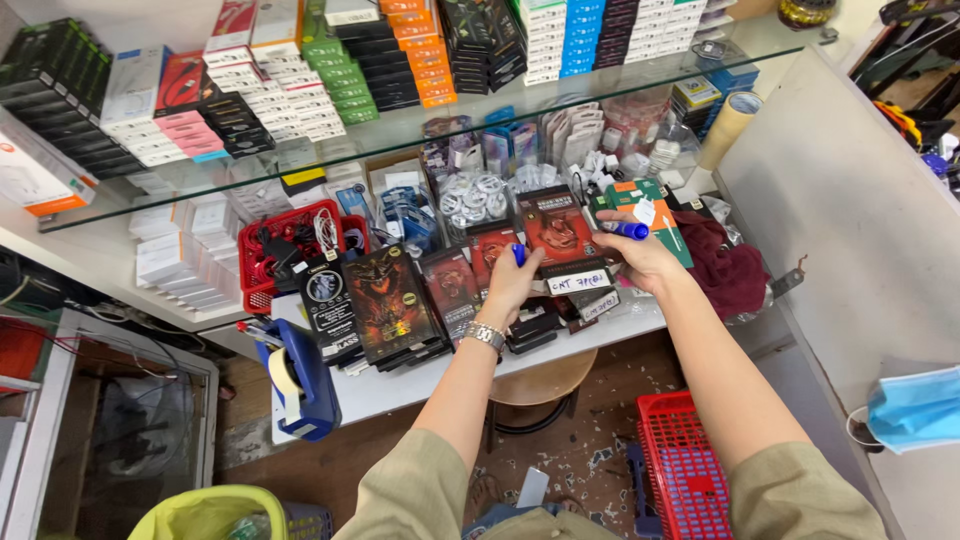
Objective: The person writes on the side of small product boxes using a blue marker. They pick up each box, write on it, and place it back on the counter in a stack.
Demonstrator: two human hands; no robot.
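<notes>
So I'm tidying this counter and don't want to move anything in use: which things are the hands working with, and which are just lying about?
In hand:
left hand: blue cap
right hand: blue marker
labelled box

Lying about:
tape dispenser
red basket
maroon cloth
face mask

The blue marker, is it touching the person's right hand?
Touching. The head view shows the right hand with fingers wrapped around the blue marker.
</notes>
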